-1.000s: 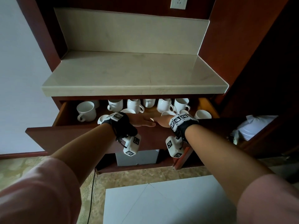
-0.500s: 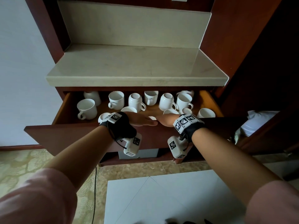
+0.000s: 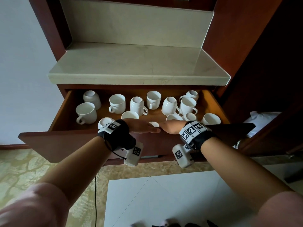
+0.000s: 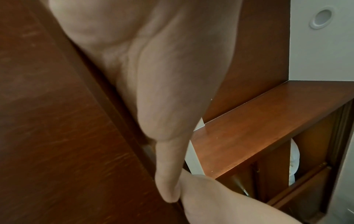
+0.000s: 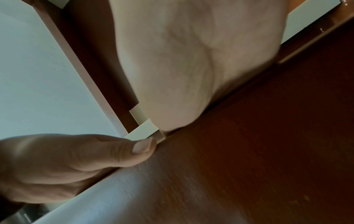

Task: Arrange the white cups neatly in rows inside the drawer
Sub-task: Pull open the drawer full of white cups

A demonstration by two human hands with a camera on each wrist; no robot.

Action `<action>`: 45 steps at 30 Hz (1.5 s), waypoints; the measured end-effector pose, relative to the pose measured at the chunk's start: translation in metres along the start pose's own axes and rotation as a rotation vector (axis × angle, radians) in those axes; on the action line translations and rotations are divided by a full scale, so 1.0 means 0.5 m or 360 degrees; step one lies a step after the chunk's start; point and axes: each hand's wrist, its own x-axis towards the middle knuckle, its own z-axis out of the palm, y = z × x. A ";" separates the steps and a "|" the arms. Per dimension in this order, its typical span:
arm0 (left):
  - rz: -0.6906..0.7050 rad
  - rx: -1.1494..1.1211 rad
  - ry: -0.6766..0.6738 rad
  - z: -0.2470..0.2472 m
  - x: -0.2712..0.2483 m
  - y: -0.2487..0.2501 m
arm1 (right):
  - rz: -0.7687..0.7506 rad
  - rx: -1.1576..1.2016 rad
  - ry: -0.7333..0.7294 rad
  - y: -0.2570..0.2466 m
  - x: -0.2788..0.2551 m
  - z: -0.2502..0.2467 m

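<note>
Head view: white cups (image 3: 117,103) stand scattered in the open drawer (image 3: 78,141), some inverted. Left hand (image 3: 141,127) and right hand (image 3: 172,127) rest on its front edge; finger grip hidden. Glazed ceramic: judged rigid, brittle, slippery; take by handle or body

Wrist views: palms against wood, fingers out of sight

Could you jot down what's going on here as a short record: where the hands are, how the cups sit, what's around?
Left hand: rests on the top edge of the drawer front, no cup held
Right hand: on the same edge, touching the left hand
Drawer: pulled open
White cups: scattered, not in rows; some upright, some upside down, some on their sides
Above: pale stone counter
Task progress: arranging not yet begun
</note>
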 end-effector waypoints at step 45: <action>0.0133 -0.0287 0.0008 -0.219 -0.006 0.031 | 0.0053 -0.0058 -0.0336 -0.024 0.019 -0.099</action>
